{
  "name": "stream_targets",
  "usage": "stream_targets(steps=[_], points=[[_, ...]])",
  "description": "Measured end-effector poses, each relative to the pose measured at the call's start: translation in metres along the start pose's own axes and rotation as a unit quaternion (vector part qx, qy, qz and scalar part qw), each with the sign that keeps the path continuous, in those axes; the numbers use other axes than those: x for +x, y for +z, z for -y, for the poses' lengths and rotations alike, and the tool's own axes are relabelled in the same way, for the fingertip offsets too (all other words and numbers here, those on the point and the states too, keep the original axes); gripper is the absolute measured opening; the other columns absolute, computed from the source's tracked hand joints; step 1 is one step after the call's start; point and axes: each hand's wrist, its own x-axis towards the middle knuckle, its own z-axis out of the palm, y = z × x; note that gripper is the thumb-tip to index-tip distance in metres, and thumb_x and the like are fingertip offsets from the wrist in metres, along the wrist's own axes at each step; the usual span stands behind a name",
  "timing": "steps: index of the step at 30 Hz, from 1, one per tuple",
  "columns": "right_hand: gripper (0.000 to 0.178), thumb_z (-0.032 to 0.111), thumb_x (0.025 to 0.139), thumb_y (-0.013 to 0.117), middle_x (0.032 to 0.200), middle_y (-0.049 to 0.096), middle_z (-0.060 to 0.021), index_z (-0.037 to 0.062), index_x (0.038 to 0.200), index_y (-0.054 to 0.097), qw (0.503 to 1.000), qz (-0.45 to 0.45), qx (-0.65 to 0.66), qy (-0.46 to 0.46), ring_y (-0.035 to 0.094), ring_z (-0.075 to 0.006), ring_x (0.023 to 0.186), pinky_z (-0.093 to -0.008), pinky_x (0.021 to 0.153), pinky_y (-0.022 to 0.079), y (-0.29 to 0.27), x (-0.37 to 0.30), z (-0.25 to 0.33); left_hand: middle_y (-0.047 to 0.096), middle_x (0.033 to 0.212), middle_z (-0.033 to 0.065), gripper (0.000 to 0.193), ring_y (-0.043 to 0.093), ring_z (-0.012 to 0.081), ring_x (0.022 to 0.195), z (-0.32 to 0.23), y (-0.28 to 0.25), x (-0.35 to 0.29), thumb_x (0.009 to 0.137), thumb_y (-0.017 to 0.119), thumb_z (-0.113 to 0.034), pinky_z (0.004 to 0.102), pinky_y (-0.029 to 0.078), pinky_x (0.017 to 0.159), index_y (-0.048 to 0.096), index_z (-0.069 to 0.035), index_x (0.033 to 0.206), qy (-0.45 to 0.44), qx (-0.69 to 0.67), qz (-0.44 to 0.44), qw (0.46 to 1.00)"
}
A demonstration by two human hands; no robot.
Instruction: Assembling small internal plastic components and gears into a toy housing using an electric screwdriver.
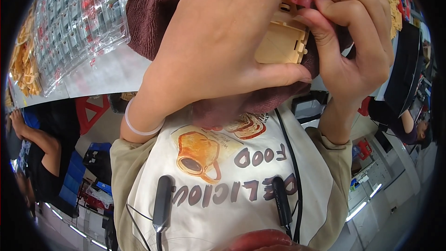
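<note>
A dark brown terry towel [153,9] filled the top of the view from eleven to one o'clock, draped under both hands. Against it lay the tan moulded plastic part with square ribs and tabs [281,42], sitting at about one o'clock from the picture's centre. The left hand [218,46] was the largest thing near the middle: fingers pressed together and curved over the part's left side, thumb stretched along its lower edge toward three o'clock, a pale translucent bangle [139,128] on the wrist at eight o'clock. The right hand [357,42], at two o'clock, was curled, its fingertips pinching a small red plastic piece [302,1] at the tan part's upper edge.

The likeliest slip, as I judged it, was the red piece twisting out of the pinch, since only the fingertips held it. The towel could also bunch under the thumb and tilt the part. Both wrists were bent, forearms rising from the cream printed shirt [223,190] at six o'clock.
</note>
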Motion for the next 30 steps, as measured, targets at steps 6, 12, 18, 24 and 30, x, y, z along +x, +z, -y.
stream_targets(steps=[6,12,18,24,30], points=[[0.008,0.001,0.077,0.073,0.093,0.057,-0.0122,0.0004,0.080,0.065,0.986,0.129,-0.014,0.108,0.053,-0.0186,0.077,-0.0248,0.073,0.043,-0.015,0.022,0.029,0.056,0.123,0.0154,0.082,0.054,0.0300,0.117,0.002,0.003,0.003,0.061,0.089,-0.023,0.0370,0.043,0.099,0.046,-0.001,0.129,0.018,0.006,-0.004,1.000],[0.039,0.011,0.084,0.074,0.106,0.062,-0.0053,-0.0007,0.119,0.062,0.951,-0.216,0.149,0.161,0.057,-0.0110,0.088,-0.0223,0.079,0.046,-0.022,-0.045,-0.051,0.057,0.122,0.0140,0.080,0.055,0.0291,0.115,-0.004,0.002,-0.003,0.060,0.089,-0.021,0.0363,0.044,0.098,0.049,-0.002,0.126,0.051,0.015,-0.009,0.999],[0.054,0.045,0.083,0.072,0.109,0.061,-0.0107,0.0093,0.123,0.062,0.945,-0.021,-0.126,0.301,0.058,-0.0217,0.100,-0.0324,0.089,0.044,-0.078,-0.118,-0.169,0.058,0.121,0.0126,0.077,0.056,0.0282,0.114,0.000,0.008,0.001,0.059,0.090,-0.018,0.0355,0.044,0.098,0.051,-0.002,0.124,0.067,0.016,-0.018,0.997],[0.061,0.046,0.084,0.069,0.115,0.061,-0.0165,0.0026,0.125,0.057,0.934,0.071,-0.173,0.304,0.058,-0.0301,0.107,-0.0365,0.092,0.044,-0.081,-0.138,-0.196,0.059,0.119,0.0113,0.075,0.057,0.0273,0.113,-0.002,0.012,0.000,0.058,0.090,-0.016,0.0348,0.045,0.097,0.053,-0.003,0.122,0.073,0.008,-0.028,0.997],[0.054,0.040,0.084,0.072,0.108,0.060,-0.0197,-0.0022,0.115,0.058,0.941,0.046,-0.219,0.254,0.058,-0.0333,0.102,-0.0372,0.089,0.045,-0.080,-0.135,-0.198,0.059,0.115,0.0163,0.050,0.055,0.0312,0.112,-0.026,0.013,0.012,0.075,0.077,-0.017,0.0408,0.044,0.096,0.056,0.000,0.117,-0.005,0.061,-0.071,0.996]])
